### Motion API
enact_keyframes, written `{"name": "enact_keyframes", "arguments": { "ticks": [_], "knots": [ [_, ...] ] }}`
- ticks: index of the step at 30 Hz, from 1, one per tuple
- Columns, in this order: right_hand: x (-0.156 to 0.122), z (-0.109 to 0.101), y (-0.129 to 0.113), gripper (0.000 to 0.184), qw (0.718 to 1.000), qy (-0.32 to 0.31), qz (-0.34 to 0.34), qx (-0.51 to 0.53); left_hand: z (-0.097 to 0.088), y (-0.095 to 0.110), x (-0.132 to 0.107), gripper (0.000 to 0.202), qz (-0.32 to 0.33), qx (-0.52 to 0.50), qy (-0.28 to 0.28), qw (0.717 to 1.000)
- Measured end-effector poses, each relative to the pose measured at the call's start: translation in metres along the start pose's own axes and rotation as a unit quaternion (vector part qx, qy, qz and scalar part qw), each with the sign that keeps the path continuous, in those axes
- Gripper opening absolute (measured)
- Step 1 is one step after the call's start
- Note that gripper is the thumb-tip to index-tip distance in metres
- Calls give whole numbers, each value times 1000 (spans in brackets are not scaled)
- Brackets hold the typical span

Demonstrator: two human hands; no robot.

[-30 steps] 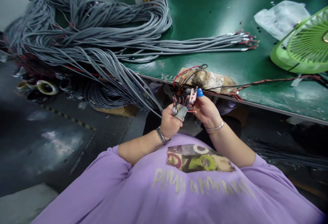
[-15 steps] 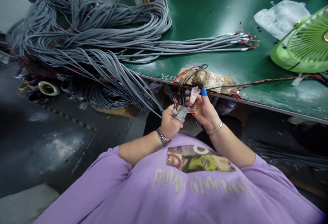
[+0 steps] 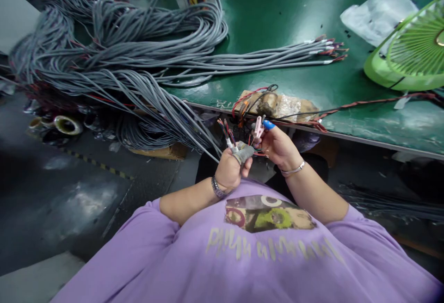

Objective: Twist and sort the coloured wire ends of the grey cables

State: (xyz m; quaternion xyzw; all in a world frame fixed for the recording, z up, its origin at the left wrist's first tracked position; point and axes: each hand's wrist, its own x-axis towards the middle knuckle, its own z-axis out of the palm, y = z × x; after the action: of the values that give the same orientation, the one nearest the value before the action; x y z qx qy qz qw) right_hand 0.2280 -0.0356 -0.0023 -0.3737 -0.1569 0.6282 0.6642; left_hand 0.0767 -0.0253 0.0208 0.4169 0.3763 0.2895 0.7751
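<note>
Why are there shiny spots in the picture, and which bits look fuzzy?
Head view: pale glare on the green table and the floor, likely reflected light; head view: the floor at far left looks dark and soft, and the coloured wire ends above the left hand look slightly smudged.

Green tabletop [image 3: 263,16], glossy: big heap of gray cables [image 3: 145,53] on the left, some spilling over the near edge, one bunch laid out right with stripped ends. Wood block [image 3: 307,108] at the near edge, twisted wire [image 3: 364,103] running right from it. Plastic bag [image 3: 376,16] beside green fan [image 3: 416,46] at far right, dark scraps [image 3: 347,32] near the bag.
</note>
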Motion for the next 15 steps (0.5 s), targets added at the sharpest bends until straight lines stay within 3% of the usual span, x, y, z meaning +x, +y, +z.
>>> {"name": "enact_keyframes", "arguments": {
  "ticks": [4, 7, 15],
  "knots": [
    [-5, -2, 1, 51, 1000, 4, 8, -15, 0, 0, 2, 43, 19, 11, 23, 999],
    [-12, -4, 0, 55, 997, -33, 49, -56, -3, -3, 3, 43, 32, 27, 37, 998],
    [-19, -9, -2, 33, 988, -70, 45, -130, -12, -14, 2, 36, 56, 115, -7, 992]
  ]
}}
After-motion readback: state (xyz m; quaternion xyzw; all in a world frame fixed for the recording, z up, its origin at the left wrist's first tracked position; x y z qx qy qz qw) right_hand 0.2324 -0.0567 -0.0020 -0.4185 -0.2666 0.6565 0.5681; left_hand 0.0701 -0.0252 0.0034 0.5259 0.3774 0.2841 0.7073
